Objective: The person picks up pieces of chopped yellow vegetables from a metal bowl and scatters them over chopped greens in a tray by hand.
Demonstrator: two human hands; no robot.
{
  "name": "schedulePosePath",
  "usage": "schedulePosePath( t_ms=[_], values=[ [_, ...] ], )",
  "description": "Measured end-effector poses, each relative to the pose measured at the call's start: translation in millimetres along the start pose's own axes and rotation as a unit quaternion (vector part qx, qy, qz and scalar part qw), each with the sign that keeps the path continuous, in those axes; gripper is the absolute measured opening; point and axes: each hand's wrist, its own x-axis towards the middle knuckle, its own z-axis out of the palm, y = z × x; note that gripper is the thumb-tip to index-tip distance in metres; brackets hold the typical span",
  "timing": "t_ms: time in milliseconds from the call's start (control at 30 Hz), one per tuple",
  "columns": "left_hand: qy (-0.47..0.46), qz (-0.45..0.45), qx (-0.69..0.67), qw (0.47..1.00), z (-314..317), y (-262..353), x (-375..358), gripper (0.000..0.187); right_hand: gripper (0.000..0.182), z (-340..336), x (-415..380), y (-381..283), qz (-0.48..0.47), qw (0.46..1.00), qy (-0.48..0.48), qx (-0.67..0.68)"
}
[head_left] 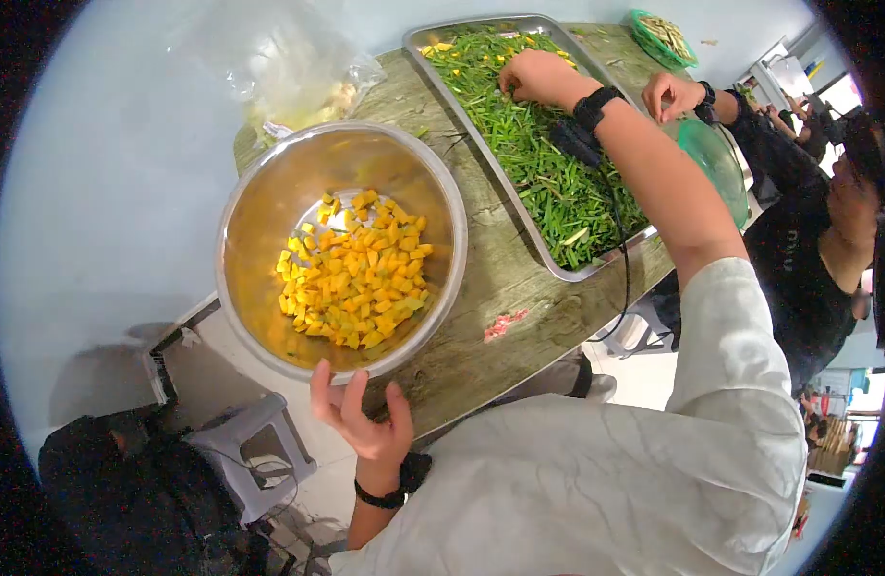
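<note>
A large steel bowl (437,173) of diced orange-yellow vegetable cubes (356,274), perhaps pumpkin, stands on the table's left part. At its near rim is my left hand (370,418), fingers spread and fingertips at or just beside the metal. My right hand (540,77) reaches across to a long metal tray (508,187) filled with chopped green stalks (577,202). Its fingers are curled down together at the greens near the tray's far end; whatever they pinch is hidden. Some yellow cubes (442,48) lie among the greens there.
A clear plastic bag (298,72) sits behind the bowl. Pinkish scraps (505,324) lie on the wooden table (461,370). A green basket (661,38) is at the far end. Another person's hand (671,96) is by a green bowl (716,168). A black cable crosses the tray.
</note>
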Motion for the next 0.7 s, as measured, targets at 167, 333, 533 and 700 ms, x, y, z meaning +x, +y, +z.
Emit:
schedulePosePath(
  t_ms=[167, 333, 533, 700],
  values=[
    [-0.005, -0.008, -0.016, 1.000, -0.8, 1.6, 0.3, 0.057, 0.015, 9.7, 2.8, 12.1, -0.023, 0.998, 0.055, 0.009],
    [-0.008, -0.004, -0.014, 1.000, -1.6, 0.9, 1.0, 0.056, 0.012, -31.8, -5.3, -13.0, -0.033, 0.983, 0.143, 0.111],
    [-0.011, -0.015, -0.014, 1.000, -0.8, 3.1, 2.8, 0.055, 0.012, -106.6, -26.9, -116.8, -0.093, 0.891, 0.087, 0.435],
    [-0.012, -0.017, 0.008, 1.000, -0.6, 5.8, 4.1, 0.057, 0.016, -147.0, -44.3, -179.4, -0.240, 0.863, 0.044, 0.442]
  ],
)
